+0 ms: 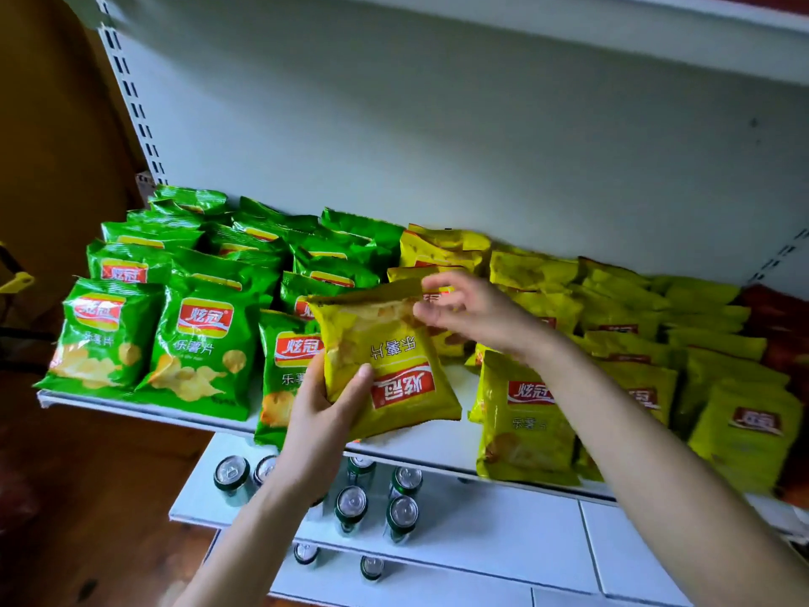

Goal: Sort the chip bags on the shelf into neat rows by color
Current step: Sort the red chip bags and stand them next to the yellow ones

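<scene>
Left hand (324, 400) grips yellow bag (385, 348) at lower edge, thumb across front. Bag upside down, over shelf (437, 444) front, between green bags (197, 343) left and yellow rows (613, 308) right. Right hand (473, 308) at bag's top corner, fingers half curled; grip unclear.
</scene>
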Available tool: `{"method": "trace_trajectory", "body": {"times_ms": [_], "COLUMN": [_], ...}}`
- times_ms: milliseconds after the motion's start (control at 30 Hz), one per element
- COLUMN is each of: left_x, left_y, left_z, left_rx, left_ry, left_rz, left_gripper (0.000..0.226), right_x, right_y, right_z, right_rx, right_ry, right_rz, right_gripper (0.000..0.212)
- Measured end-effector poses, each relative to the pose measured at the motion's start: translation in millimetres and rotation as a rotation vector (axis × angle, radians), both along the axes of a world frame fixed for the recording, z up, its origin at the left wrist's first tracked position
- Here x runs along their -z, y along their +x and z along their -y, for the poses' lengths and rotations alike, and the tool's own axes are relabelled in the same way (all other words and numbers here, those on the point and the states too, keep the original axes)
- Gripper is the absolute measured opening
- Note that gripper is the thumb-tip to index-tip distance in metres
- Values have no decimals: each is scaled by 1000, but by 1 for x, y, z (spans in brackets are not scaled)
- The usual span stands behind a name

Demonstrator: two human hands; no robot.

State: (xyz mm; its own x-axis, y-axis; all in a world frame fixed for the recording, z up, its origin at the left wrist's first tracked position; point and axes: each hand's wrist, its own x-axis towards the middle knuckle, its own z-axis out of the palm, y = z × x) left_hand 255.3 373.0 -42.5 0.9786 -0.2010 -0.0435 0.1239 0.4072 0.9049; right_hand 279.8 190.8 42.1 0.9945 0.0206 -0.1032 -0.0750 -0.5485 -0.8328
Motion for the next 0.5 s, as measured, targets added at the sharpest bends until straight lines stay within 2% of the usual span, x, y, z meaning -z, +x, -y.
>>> {"method": "trace_trajectory", "body": {"times_ms": [67,167,267,333,400,467,500], "left_x": [-1,-2,-12,-21,-25,-26,-23], "left_y": [-2,1,5,6,6,7,8], "left_z": [2,-5,-14,-13,-10,-9,-10], "left_rx": [37,-37,-53,100,208,141,68], "left_ry": [17,148,284,385,447,384,341], "left_rz": [5,23,120,140,161,168,151], "left_gripper": [43,73,82,72,52,24,22], "right_x": [18,22,15,12,15,17,18], "right_y": [-10,-18,-29,-35,-39,-40,-40], "right_z": [-3,12,19,11,3,1,3], "right_rx": [27,88,-21,-134,-156,-16,102], "right_ry": [-35,-46,-153,-164,-134,-59,-22], "right_rz": [69,127,101,73,95,220,295], "right_gripper": [49,45,43,45,48,49,48]}}
